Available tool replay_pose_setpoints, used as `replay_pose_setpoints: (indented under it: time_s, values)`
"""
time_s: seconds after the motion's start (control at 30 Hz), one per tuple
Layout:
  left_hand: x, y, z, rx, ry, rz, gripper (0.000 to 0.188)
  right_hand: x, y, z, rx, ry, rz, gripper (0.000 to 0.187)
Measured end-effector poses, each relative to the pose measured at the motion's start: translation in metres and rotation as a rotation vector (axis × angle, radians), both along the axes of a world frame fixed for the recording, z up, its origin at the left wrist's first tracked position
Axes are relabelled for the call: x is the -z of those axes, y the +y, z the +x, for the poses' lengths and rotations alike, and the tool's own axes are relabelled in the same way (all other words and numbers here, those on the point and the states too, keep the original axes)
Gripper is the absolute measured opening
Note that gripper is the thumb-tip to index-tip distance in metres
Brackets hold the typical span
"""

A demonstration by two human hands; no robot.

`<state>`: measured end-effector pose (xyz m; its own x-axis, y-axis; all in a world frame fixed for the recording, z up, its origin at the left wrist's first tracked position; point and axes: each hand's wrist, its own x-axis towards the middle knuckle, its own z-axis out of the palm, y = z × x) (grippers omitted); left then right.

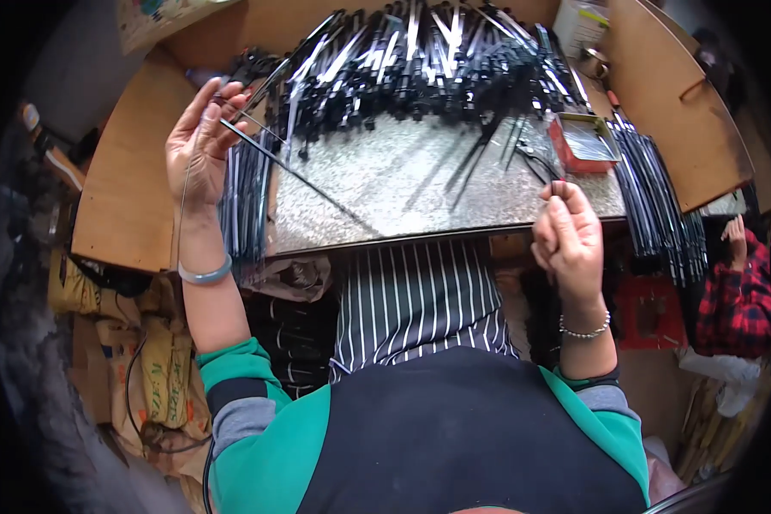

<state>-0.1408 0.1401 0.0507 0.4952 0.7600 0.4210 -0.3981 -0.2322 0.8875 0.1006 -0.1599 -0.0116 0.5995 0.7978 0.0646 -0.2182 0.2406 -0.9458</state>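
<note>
Over the left part of the table, my left hand [199, 146] is raised, thumb and fingers closed on a thin black rod [295, 176]. The rod slants down to the right across the speckled tabletop [334, 197]. A thinner strand also leaves these fingers, and a fine wire hangs beside the wrist. On the right, my right hand [570, 236] is closed in a pinch near the table's front edge. A bit of red shows at its fingertips, beside a dark slender tool [535, 161]; whether the fingers hold that tool is unclear.
A large heap of shiny black rods [411, 68] covers the table's back. Rod bundles lie at the left [247, 201] and right [651, 188] edges. A red open box [584, 141] stands near my right hand. Another person's plaid sleeve [741, 295] shows at far right.
</note>
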Motion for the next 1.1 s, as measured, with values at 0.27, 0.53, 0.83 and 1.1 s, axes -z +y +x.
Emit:
replay_pose_setpoints:
  time_s: [0.27,0.53,0.83,1.1]
  values:
    - [0.055,0.114,-0.054,0.043,0.832,-0.061,0.038,0.0,-0.012,0.006,-0.073,-0.043,0.037,0.018]
    - [0.071,0.121,-0.027,-0.705,1.483,0.691,0.046,-0.005,-0.017,-0.007,-0.141,-0.002,0.046,0.027]
    - [0.006,-0.102,0.13,-0.012,0.282,0.715,0.079,-0.021,-0.025,-0.025,-0.286,-0.004,0.02,0.032]
    - [0.009,-0.111,0.151,-0.127,0.089,0.628,0.037,-0.021,-0.032,-0.024,-0.194,0.129,0.025,0.026]
